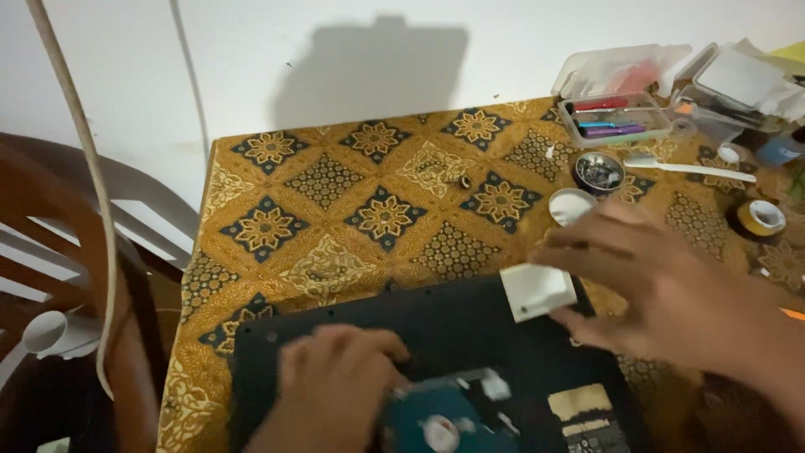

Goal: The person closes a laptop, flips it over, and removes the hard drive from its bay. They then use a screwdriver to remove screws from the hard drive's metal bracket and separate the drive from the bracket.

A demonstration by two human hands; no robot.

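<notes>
A black laptop base [453,335] lies upside down on the patterned cloth near the front edge of the table. My left hand [331,386] rests on it with fingers curled, next to a blue-green hard drive [444,415] set in its bay. My right hand [662,285] hovers over the right end of the laptop, fingers spread, blurred by motion. A small white square piece [537,289] lies right at its thumb and fingers; whether it is gripped is unclear.
A table with gold and blue patterned cloth [335,201] stands against a white wall. At the back right sit a clear box of screwdrivers [616,117], a small round tin of screws [599,172], a white lid [571,204], a tape roll [760,217]. A wooden chair [75,277] stands left.
</notes>
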